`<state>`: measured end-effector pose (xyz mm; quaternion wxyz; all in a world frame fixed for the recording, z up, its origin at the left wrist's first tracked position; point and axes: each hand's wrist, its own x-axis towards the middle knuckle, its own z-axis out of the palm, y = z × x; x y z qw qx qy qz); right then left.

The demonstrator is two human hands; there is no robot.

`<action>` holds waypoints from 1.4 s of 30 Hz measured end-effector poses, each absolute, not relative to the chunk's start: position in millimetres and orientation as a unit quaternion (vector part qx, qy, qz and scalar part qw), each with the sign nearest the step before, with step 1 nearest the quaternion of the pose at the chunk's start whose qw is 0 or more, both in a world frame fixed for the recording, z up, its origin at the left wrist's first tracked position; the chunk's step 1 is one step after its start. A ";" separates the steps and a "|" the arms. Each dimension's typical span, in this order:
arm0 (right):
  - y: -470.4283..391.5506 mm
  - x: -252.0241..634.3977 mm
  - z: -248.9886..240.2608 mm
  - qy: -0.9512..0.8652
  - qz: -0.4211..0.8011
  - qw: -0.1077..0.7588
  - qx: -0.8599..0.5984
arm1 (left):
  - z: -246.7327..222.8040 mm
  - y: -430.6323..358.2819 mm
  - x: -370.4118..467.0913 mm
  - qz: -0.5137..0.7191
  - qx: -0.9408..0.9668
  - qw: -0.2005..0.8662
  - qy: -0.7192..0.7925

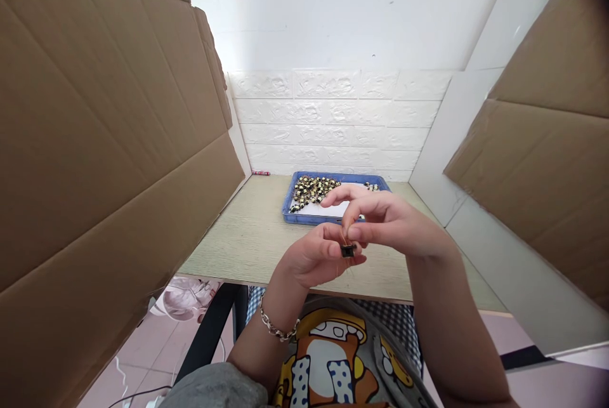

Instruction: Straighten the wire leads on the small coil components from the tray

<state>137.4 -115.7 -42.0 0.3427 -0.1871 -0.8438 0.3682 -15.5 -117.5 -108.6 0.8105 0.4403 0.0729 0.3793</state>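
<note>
A small dark part (348,250) with thin copper-coloured wires is held by my left hand (316,256), between thumb and fingers, above the table's front half. My right hand (380,221) is just above and to the right of it, thumb and index finger pinched on the thin wires that rise from the part. Its other fingers reach out over the tray. Behind my hands lies a blue tray (291,216) with many small black and yellowish parts (311,189), mostly at its left, and a white sheet.
Cardboard panels rise at the left (118,110) and right (547,141) of the wooden table (228,236). A red marker (261,172) lies at the back left corner, before a white brick-patterned wall (333,122). A black chair armrest (209,332) is below.
</note>
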 end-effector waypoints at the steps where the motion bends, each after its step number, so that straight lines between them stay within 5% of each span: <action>1: -115.5 137.1 -41.5 -0.849 0.361 0.340 -0.181 | -110.1 -117.4 -14.8 0.375 0.434 0.816 0.069; 29: -97.6 126.0 -46.9 -0.838 0.389 0.346 -0.162 | -114.4 -121.4 -3.2 0.335 0.434 0.836 0.034; 32: -78.3 122.6 -45.4 -0.799 0.398 0.398 -0.210 | -109.0 -121.2 0.3 0.335 0.430 0.837 0.042; 36: -65.0 123.0 -37.3 -0.682 0.296 0.574 -0.342 | -92.9 -115.8 5.0 0.391 0.369 0.842 0.045; 42: -109.8 123.0 -30.0 -0.620 0.124 0.709 -0.311 | -67.3 -106.8 6.8 0.455 0.326 0.828 0.036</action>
